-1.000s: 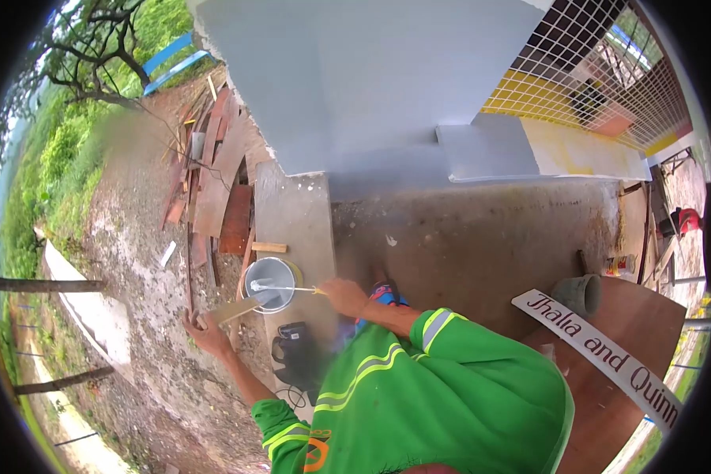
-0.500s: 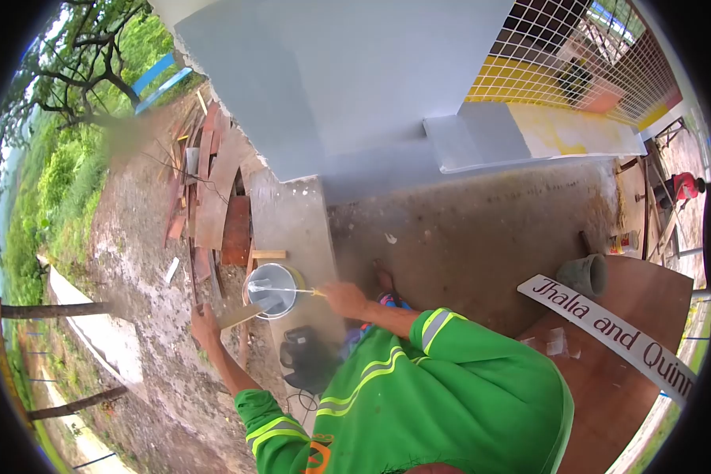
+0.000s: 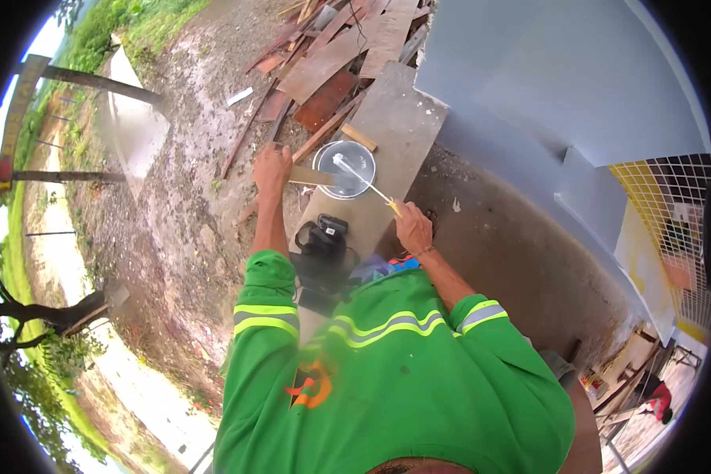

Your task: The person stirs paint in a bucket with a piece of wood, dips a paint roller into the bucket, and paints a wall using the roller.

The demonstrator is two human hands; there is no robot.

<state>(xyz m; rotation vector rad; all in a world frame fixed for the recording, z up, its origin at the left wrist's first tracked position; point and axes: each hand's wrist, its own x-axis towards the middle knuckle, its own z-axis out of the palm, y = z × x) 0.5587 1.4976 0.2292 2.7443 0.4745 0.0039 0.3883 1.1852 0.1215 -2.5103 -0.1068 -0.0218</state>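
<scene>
My left hand [image 3: 272, 167] is closed on the end of a flat wooden slat [image 3: 311, 175], whose other end reaches into a paint bucket [image 3: 375, 172]. Grey paint covers the inside of the bucket. In my right hand [image 3: 413, 229] is the yellow handle of a small paint roller [image 3: 383, 195]. Its pale head [image 3: 340, 160] is inside the bucket's opening, just above the slat's end; whether the two touch I cannot tell. The bucket stands on a concrete ledge [image 3: 409, 99].
A short wood block [image 3: 359, 137] lies beside the bucket, with scrap boards [image 3: 324, 99] beyond. Black gear [image 3: 324, 237] rests on the ledge near my body. The grey-painted wall [image 3: 529, 87] rises at right. A person in red [image 3: 660, 401] is far off at lower right.
My view has swung round, so bucket and hands appear farther right and higher, and the wall has shifted right. Both hands keep their holds on the slat and roller.
</scene>
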